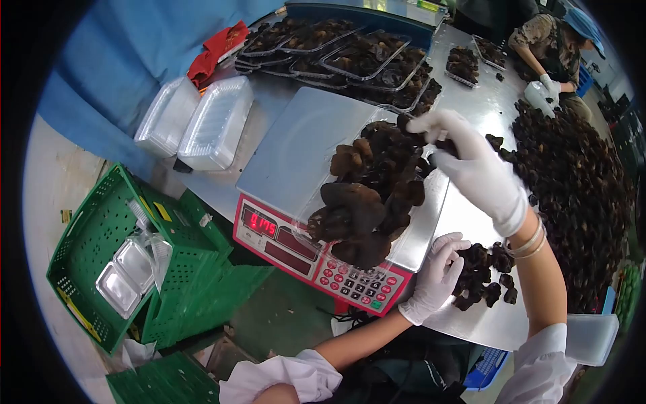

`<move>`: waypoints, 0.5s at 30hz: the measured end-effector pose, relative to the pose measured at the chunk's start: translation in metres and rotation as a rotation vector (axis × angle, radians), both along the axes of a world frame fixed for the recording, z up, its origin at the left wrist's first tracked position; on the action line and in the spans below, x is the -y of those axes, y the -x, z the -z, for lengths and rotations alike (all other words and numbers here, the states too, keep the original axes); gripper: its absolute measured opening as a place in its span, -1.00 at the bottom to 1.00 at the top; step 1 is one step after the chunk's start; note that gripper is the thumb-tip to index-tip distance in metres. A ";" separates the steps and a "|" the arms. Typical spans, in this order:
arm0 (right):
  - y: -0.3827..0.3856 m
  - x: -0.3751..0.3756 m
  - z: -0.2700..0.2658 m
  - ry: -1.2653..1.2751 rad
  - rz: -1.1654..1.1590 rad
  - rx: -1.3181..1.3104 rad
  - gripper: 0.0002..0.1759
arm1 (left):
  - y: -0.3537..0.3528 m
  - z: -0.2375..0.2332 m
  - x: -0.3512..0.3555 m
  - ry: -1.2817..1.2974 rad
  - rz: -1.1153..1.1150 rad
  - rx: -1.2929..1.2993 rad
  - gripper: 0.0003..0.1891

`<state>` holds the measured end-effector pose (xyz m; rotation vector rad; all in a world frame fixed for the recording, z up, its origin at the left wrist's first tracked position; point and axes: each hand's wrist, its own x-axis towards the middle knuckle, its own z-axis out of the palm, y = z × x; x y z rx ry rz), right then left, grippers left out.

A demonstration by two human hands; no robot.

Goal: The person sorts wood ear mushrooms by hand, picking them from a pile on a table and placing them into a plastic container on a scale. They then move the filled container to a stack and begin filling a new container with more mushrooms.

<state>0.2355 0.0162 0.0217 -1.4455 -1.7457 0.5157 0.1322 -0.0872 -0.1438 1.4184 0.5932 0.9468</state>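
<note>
A clear plastic tray heaped with dark brown mushroom-like pieces (377, 195) rests on the plate of a red-edged digital scale (289, 148), whose display shows red digits. My right hand (471, 158), in a white glove, is over the tray's right edge, its fingers curled around a dark piece. My left hand (437, 279), also gloved, rests on the metal table below the scale's right side, fingers apart, beside a small pile of dark pieces (481, 276).
Filled trays (343, 54) are stacked behind the scale. Empty clear trays (215, 124) stand at its left, above green crates (175, 269). A large dark heap (572, 182) lies at right, with another person (555, 54) behind it.
</note>
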 end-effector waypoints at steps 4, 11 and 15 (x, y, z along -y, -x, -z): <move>0.023 -0.007 -0.013 -0.118 -0.085 -0.010 -0.63 | 0.001 -0.003 0.000 0.030 0.006 0.021 -0.73; -0.063 0.042 0.015 0.202 0.154 0.583 -0.78 | 0.012 -0.008 0.006 -0.510 -0.057 0.064 -0.75; -0.109 0.101 0.060 0.760 -0.019 0.677 -0.74 | 0.075 -0.062 0.004 -1.054 0.077 0.160 -0.65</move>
